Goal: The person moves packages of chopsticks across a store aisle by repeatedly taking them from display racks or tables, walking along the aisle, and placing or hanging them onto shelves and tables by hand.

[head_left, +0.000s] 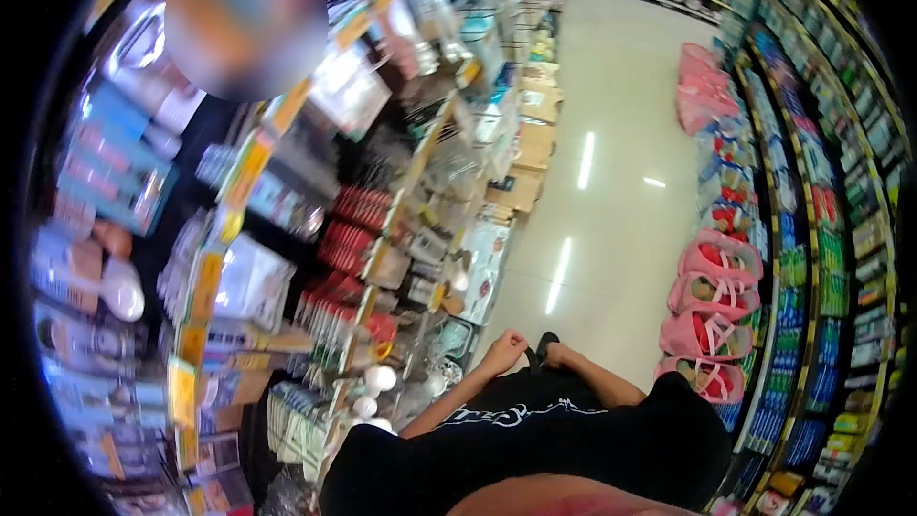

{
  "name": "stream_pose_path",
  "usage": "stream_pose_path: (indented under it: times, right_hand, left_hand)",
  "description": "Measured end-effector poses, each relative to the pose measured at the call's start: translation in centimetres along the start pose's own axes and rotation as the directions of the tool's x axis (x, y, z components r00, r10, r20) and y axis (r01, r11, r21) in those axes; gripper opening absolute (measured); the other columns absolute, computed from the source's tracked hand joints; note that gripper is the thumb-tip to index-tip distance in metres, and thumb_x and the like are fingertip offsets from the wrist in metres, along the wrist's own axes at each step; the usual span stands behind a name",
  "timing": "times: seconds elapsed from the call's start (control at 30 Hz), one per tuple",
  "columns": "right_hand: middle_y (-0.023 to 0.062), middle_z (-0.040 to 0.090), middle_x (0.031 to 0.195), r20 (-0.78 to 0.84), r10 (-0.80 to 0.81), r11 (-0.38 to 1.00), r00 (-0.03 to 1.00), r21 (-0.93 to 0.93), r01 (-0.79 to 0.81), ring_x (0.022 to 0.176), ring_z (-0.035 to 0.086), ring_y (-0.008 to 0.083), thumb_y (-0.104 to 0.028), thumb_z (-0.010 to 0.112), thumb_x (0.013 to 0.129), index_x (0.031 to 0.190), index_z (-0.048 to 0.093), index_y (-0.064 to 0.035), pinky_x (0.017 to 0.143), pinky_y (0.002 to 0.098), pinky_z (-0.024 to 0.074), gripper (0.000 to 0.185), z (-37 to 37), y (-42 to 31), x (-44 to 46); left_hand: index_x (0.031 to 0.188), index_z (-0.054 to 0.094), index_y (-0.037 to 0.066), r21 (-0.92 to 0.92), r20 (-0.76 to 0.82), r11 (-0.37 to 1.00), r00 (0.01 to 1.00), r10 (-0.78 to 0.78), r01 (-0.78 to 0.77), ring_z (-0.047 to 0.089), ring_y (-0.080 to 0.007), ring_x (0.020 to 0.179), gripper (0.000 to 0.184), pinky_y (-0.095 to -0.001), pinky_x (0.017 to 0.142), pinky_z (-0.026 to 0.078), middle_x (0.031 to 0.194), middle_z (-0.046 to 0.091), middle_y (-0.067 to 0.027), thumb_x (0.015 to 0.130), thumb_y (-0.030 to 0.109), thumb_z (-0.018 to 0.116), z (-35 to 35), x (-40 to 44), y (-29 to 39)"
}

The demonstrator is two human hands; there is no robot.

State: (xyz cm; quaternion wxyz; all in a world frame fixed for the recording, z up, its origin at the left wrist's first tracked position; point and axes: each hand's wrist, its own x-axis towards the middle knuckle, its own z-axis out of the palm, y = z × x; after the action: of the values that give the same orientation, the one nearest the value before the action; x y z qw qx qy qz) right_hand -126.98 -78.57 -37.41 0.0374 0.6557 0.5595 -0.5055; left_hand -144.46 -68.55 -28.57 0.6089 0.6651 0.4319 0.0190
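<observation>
Both my hands are low in front of my black shirt (573,430), above the aisle floor. My left hand (504,352) has its fingers curled together in a pinch; whatever they hold, if anything, is too small to make out. Just right of its fingertips is a narrow black strap-like piece (531,358). My right hand (560,355) is close beside it, with its fingers mostly hidden from view. A dark shape (546,342), perhaps a shoe, shows at that hand's edge.
Shelves of hanging packaged goods (358,239) stand close on my left, with cardboard boxes (521,167) further along. Pink baskets (712,291) line the foot of the right-hand shelves (812,229). Between them runs the shiny floor (611,182).
</observation>
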Motion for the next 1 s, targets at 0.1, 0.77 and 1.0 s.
stream_pose_path:
  times: [0.1, 0.77, 1.0]
  right_hand:
    - [0.025, 0.067, 0.093, -0.009, -0.056, 0.988, 0.998, 0.143, 0.057, 0.085, 0.066, 0.0381, -0.025, 0.066, 0.077, 0.091, 0.07, 0.0001, 0.072, 0.0442, 0.0512, 0.029, -2.3, 1.6, -2.7]
    - [0.0065, 0.068, 0.096, -0.229, 0.337, 0.294, 0.913, 0.947, 0.129, 0.086, 0.06, 0.0143, -0.023, 0.067, 0.084, 0.102, 0.069, 0.002, 0.077, 0.0312, 0.0481, 0.03, -21.3, 17.7, 3.5]
    - [0.0035, 0.068, 0.08, -0.28, 0.364, 0.206, 0.888, 0.954, 0.217, 0.059, 0.059, 0.0182, -0.022, 0.066, 0.083, 0.096, 0.07, 0.0024, 0.054, 0.0365, 0.0487, 0.028, -37.1, 20.7, 7.5]
  left_hand:
    - [0.098, 0.058, 0.0, 0.356, 0.098, 0.932, 0.994, 0.039, -0.072, 0.066, -0.0318, 0.086, 0.036, -0.0405, 0.076, 0.051, 0.091, 0.067, -0.0193, 0.084, 0.033, 0.062, 1.6, 3.6, 1.7]
    - [0.102, 0.063, -0.001, 0.392, 0.475, 0.885, 0.879, 0.04, -0.252, 0.066, -0.0327, 0.09, 0.043, -0.0401, 0.081, 0.052, 0.092, 0.068, -0.0212, 0.082, 0.037, 0.064, 7.7, 35.5, 16.9]
    - [0.102, 0.062, 0.0, 0.139, 0.363, 0.979, 0.927, 0.092, -0.151, 0.066, -0.0284, 0.09, 0.039, -0.0364, 0.081, 0.052, 0.092, 0.068, -0.0178, 0.085, 0.035, 0.065, 5.4, 48.6, 26.9]
